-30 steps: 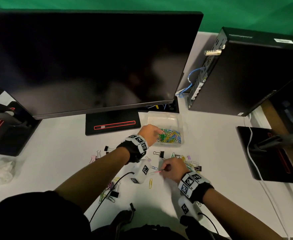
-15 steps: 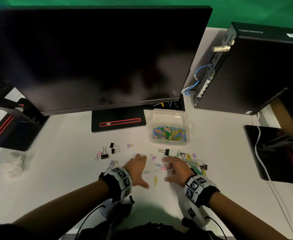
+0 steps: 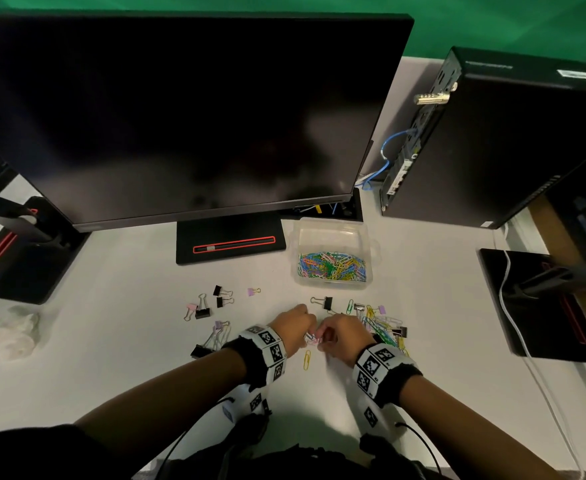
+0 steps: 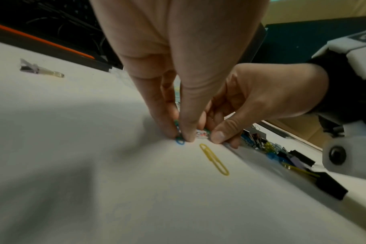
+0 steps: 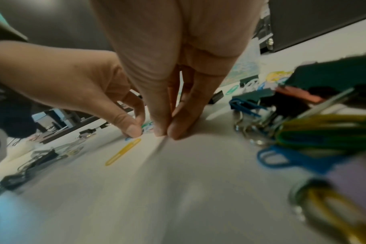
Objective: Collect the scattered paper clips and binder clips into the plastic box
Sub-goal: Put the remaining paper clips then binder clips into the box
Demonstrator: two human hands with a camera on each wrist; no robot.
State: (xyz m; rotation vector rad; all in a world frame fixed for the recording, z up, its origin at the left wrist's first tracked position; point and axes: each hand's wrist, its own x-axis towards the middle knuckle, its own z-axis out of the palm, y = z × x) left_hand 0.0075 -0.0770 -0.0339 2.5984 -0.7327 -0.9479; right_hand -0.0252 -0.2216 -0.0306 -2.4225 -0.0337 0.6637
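Since half a second ago both hands have closed in from flat on the white desk [image 3: 111,341] to meet fingertip to fingertip. Now the left hand [image 3: 293,329] pinches a few paper clips [image 4: 179,133] (green and blue show at its fingertips) against the desk. The right hand [image 3: 341,336] has thumb and fingers pressed together at the surface beside a pale clip; whether it truly holds that clip I cannot tell. One yellow paper clip [image 3: 306,359] lies loose just near of the hands. A mixed heap of clips [image 3: 383,327] sits beside the right hand, and binder clips [image 3: 212,303] are scattered to the left. The plastic box [image 3: 333,252], holding many coloured paper clips, stands beyond the hands, beside the monitor base [image 3: 231,239].
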